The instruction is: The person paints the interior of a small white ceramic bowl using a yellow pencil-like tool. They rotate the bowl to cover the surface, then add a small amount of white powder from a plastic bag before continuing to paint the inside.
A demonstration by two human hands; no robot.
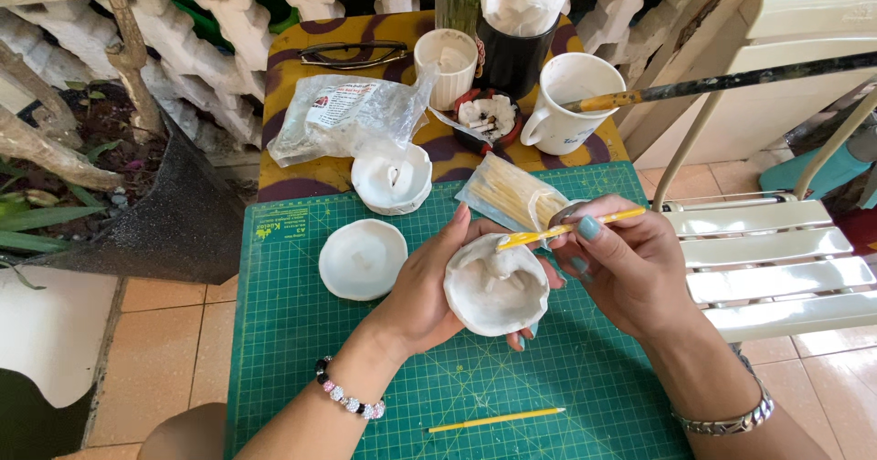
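My left hand cups a small white clay bowl above the green cutting mat. A thin yellow stick tool is pinched in my right hand, its tip touching the bowl's upper rim. Two more white clay bowls lie on the mat: one to the left of my hands, another at the mat's far edge. A second yellow stick lies on the mat near me.
A clear packet of yellow sticks, a plastic bag, a white cup, a white mug, a black pot and a small dish of white bits crowd the far table. A white chair stands right, planters left.
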